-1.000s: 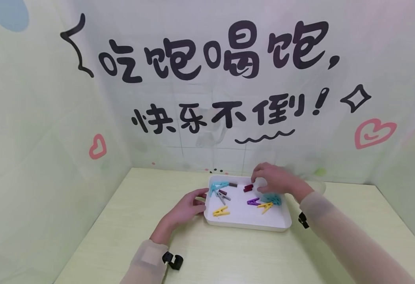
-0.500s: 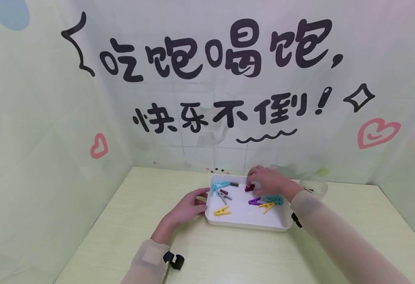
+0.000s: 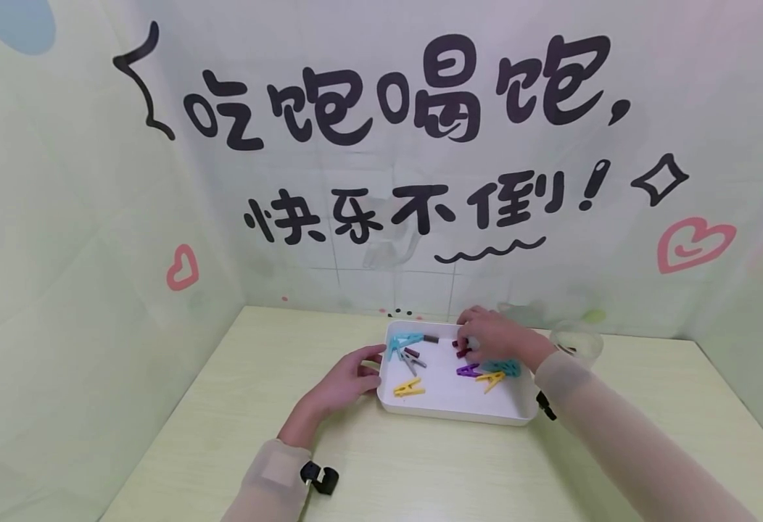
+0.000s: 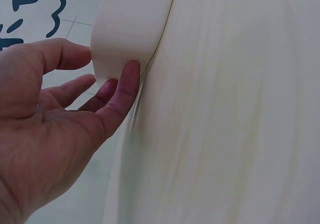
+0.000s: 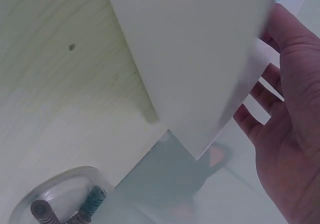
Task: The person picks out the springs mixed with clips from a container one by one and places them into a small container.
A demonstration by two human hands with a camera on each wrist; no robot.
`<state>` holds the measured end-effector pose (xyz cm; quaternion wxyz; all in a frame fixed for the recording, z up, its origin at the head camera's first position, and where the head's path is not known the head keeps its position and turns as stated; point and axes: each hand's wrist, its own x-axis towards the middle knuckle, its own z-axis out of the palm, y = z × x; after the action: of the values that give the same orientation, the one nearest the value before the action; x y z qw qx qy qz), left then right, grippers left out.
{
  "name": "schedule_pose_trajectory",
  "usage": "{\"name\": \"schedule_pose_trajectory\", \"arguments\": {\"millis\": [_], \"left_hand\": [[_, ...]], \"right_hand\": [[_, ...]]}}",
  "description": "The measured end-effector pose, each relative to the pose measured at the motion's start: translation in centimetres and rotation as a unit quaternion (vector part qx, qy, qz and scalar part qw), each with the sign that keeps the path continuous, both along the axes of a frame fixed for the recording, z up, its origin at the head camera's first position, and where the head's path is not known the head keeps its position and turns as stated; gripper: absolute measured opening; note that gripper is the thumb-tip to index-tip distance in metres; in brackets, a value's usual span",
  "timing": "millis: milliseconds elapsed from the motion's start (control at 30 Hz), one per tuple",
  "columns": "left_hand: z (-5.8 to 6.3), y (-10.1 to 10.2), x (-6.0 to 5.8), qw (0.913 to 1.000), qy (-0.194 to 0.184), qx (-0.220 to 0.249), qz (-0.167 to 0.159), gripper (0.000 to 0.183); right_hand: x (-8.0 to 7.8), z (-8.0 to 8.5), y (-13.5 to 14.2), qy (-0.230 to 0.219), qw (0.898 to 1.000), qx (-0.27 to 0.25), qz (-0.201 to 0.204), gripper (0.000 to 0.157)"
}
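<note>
A white rectangular tray (image 3: 450,413) lies on the table with clothespins and small ribbed coils in it. My left hand (image 3: 345,380) rests its relaxed fingertips against the tray's left end; the left wrist view shows the same hand (image 4: 65,119) touching the outer wall. Over the back right of the tray, my right hand (image 3: 495,335) pinches at a dark red coil (image 3: 463,353), partly covered by the fingers. Beside it lies a second dark red coil (image 3: 456,344). From the right wrist, the hand (image 5: 295,109) reaches over the rim, its fingertips largely hidden.
In the tray are light blue clothespins (image 3: 407,338), a grey one (image 3: 413,362), yellow ones (image 3: 409,388), a purple one (image 3: 468,370) and teal ones (image 3: 504,367). A clear bowl (image 3: 580,342) with coils stands right of the tray. A printed curtain (image 3: 355,167) hangs behind.
My right hand has come left and down onto the dark red coils, and the nearer coil has shifted slightly at its fingertips. The left hand stays at the tray's end.
</note>
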<state>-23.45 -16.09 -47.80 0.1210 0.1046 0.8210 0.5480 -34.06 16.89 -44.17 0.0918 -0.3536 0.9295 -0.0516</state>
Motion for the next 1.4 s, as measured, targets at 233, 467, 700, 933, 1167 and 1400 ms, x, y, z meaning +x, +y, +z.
{"name": "schedule_pose_trajectory", "arguments": {"millis": [233, 467, 700, 933, 1167, 1400], "left_hand": [[0.2, 0.1, 0.2, 1.0000, 0.002, -0.004, 0.002, 0.058], [0.2, 0.1, 0.2, 0.9999, 0.005, -0.009, 0.002, 0.058], [0.3, 0.2, 0.3, 1.0000, 0.006, -0.005, 0.002, 0.058], [0.1, 0.1, 0.2, 1.0000, 0.003, -0.003, 0.000, 0.058], [0.1, 0.1, 0.2, 1.0000, 0.002, 0.002, -0.001, 0.058], [0.1, 0.1, 0.2, 1.0000, 0.004, 0.002, -0.002, 0.059]], "right_hand": [[0.7, 1.6, 0.7, 0.018, 1.000, -0.022, 0.000, 0.010], [1.0, 2.8, 1.6, 0.046, 0.998, -0.035, 0.021, 0.011], [1.7, 4.3, 2.4, 0.043, 0.996, -0.060, 0.043, 0.014], [2.5, 5.5, 3.5, 0.045, 0.996, -0.068, 0.039, 0.014], [3.2, 6.2, 5.2, 0.064, 0.995, -0.074, 0.032, 0.014], [3.8, 7.1, 7.2, 0.080, 0.993, -0.081, 0.018, 0.016]]}}
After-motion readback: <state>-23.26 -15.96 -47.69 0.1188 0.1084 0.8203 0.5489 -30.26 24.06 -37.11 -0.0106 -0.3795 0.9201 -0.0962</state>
